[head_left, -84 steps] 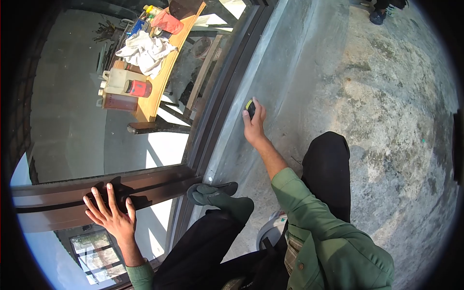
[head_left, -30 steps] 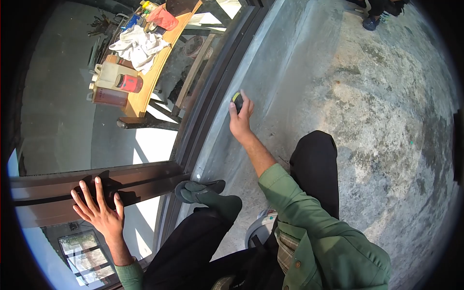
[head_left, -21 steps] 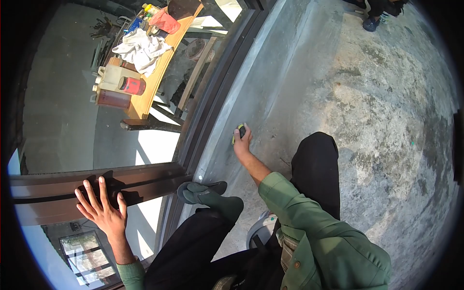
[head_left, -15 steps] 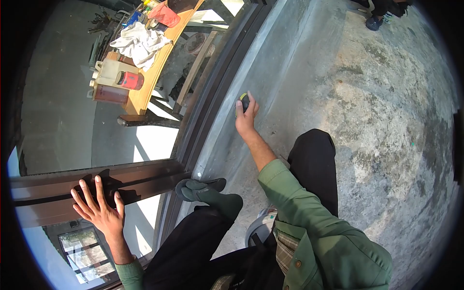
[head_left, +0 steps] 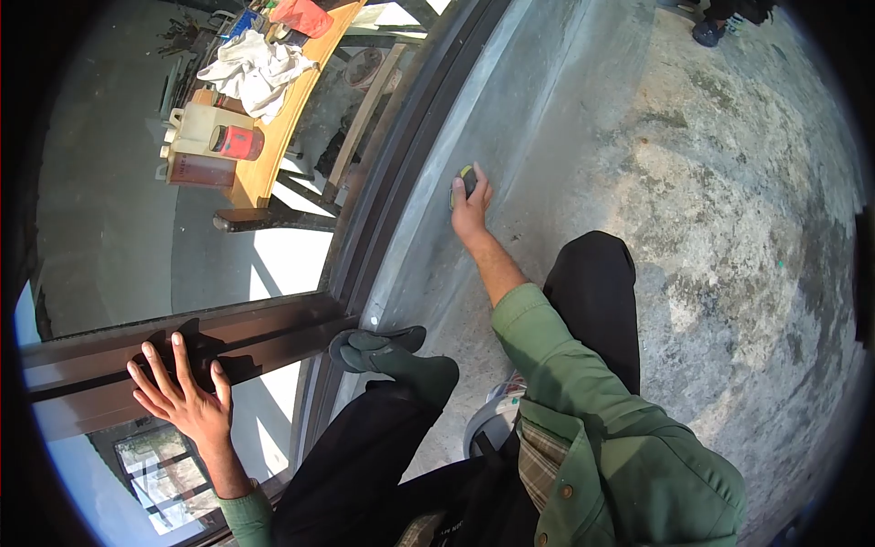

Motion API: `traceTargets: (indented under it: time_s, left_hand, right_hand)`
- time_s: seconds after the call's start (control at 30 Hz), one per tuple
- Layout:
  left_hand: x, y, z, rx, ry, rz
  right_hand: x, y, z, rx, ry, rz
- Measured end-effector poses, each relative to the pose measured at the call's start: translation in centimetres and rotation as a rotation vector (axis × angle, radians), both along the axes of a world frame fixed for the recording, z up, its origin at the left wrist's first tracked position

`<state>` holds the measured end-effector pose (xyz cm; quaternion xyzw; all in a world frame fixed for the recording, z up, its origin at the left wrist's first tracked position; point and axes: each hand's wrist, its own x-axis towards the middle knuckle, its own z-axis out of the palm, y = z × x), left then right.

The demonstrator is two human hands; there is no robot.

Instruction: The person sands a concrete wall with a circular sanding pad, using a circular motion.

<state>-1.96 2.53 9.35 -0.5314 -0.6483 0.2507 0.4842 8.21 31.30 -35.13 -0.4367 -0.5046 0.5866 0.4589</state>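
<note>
My right hand (head_left: pixel 471 211) is wrapped around a small black and yellow tape measure (head_left: pixel 468 179), close over the grey concrete ledge (head_left: pixel 428 214) beside the window frame. The palm side of the grip is hidden. On the left, my left hand (head_left: pixel 199 406) lies flat with its fingers spread on the brown frame bar (head_left: pixel 273 321) between two glass panes. Nothing is held in it. Its fingers cast a dark shadow on the bar.
Behind the glass, a wooden table (head_left: pixel 239 193) carries a white cloth (head_left: pixel 255 73), plastic jugs (head_left: pixel 205 128) and a red jar (head_left: pixel 242 142). My sandalled foot (head_left: pixel 401 365) rests by the frame. A white bucket (head_left: pixel 488 424) stands below me. Someone's shoe (head_left: pixel 706 34) shows at the upper right.
My right hand has shifted slightly up and right along the ledge with the tape measure. My left hand keeps its place on the bar while the view shifts slightly.
</note>
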Motion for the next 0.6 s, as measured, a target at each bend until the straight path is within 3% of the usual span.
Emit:
traceTargets:
  time_s: [0.07,0.13,0.2,0.33,0.37,0.43,0.5,0.57,0.6]
  left_hand:
    - [-0.2,-0.2,0.0,-0.001,-0.010,-0.001]
    - [-0.2,-0.2,0.0,0.001,-0.008,-0.009]
    - [-0.2,0.1,0.0,0.005,-0.004,-0.002]
    - [-0.4,-0.2,-0.2,0.011,-0.028,-0.010]
    - [-0.4,-0.2,-0.2,0.012,-0.030,-0.023]
    - [-0.2,-0.1,-0.2,0.011,-0.016,-0.011]
    - [-0.3,-0.4,-0.1,0.008,-0.029,0.010]
    - [-0.2,-0.4,0.0,0.010,-0.033,0.013]
    - [-0.2,-0.4,-0.1,0.007,-0.034,0.014]
  right_hand:
    - [-0.7,-1.6,-3.3,-0.405,0.020,0.036]
    - [-1.5,-3.5,-3.0,-0.400,0.065,0.041]
    - [-1.1,-4.8,-0.1,-0.125,-0.074,0.052]
    - [1.1,2.0,3.6,0.071,0.007,0.077]
    - [1.4,2.9,3.0,0.071,0.009,0.073]
    - [1.0,3.8,0.6,-0.182,0.018,0.058]
    - [0.5,0.6,-3.6,-0.327,-0.014,0.101]
    - [-0.8,-4.4,-6.2,-0.263,-0.032,0.102]
    - [-1.2,-4.2,-4.6,-0.259,-0.029,0.110]
